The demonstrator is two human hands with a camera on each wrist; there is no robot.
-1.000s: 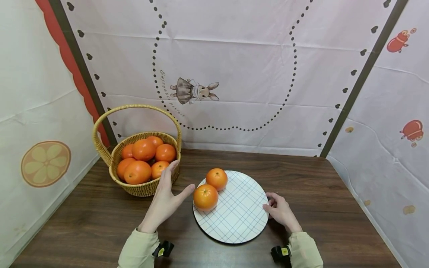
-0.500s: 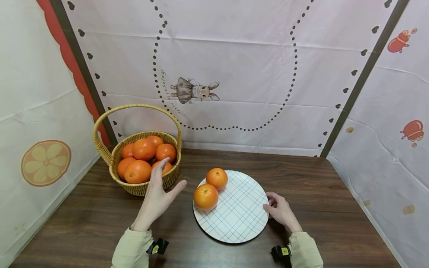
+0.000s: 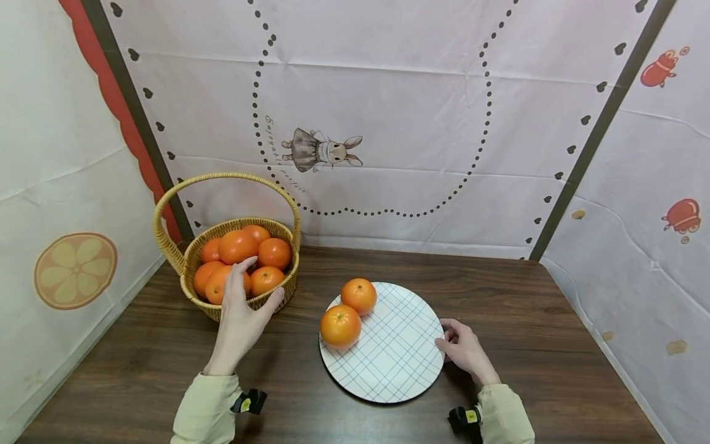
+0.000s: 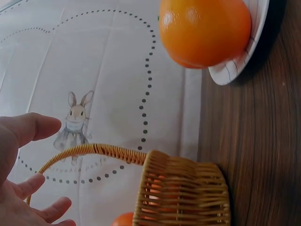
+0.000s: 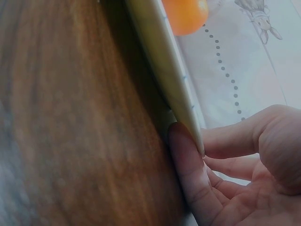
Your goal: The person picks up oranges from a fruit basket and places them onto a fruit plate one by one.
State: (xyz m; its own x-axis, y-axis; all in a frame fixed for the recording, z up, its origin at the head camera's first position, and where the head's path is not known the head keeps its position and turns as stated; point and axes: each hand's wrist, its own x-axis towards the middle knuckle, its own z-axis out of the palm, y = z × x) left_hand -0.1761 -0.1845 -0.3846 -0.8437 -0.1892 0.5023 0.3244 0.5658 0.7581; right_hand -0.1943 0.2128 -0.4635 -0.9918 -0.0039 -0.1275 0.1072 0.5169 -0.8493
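My left hand [image 3: 242, 320] hovers with spread fingers and thumb over the near rim of a wicker basket [image 3: 238, 313] heaped with several oranges; nothing is in its grasp. The front orange [image 3: 217, 285] in the basket is partly hidden behind its fingers. In the left wrist view the thumb [image 4: 35, 127] stands well apart from the other fingers. My right hand [image 3: 467, 353] pinches the right rim of a round white plate [image 3: 396, 351] with blue checks, thumb above and a finger beneath, as the right wrist view shows. On the plate's left side two oranges [image 3: 340, 327] touch each other.
The basket's tall arched handle [image 3: 227, 176] rises above the fruit. Brown wooden table [image 3: 527, 320] surface extends around the plate. Printed cloth hangs behind [image 3: 388, 123] and at both sides. A black camera strap [image 3: 249, 401] sits at the left wrist.
My left hand has moved leftward from beside the plate's oranges to the front of the basket, its fingers still spread. My right hand and the plate have stayed in place.
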